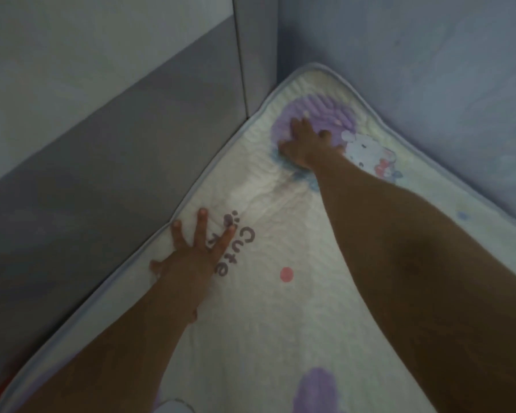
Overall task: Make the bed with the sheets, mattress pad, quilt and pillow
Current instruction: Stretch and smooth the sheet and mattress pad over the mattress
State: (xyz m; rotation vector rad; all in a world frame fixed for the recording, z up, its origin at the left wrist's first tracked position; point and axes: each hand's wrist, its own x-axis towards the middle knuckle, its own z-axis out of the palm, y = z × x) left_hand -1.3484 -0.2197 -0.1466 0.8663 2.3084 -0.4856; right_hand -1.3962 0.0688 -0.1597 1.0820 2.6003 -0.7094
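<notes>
A white quilted mattress pad (280, 308) with a pale blue border, cartoon prints and the word "Cute" lies flat across the bed, its corner reaching into the corner of the walls. My left hand (197, 248) presses flat on the pad near its left edge, fingers spread. My right hand (306, 144) is stretched far forward and lies palm down on a purple print near the pad's far corner. Neither hand grips anything.
A grey padded headboard or bed side (102, 162) runs along the pad's left edge. A bluish wall (429, 84) borders the pad on the right. A strip of red (0, 391) shows at the bottom left.
</notes>
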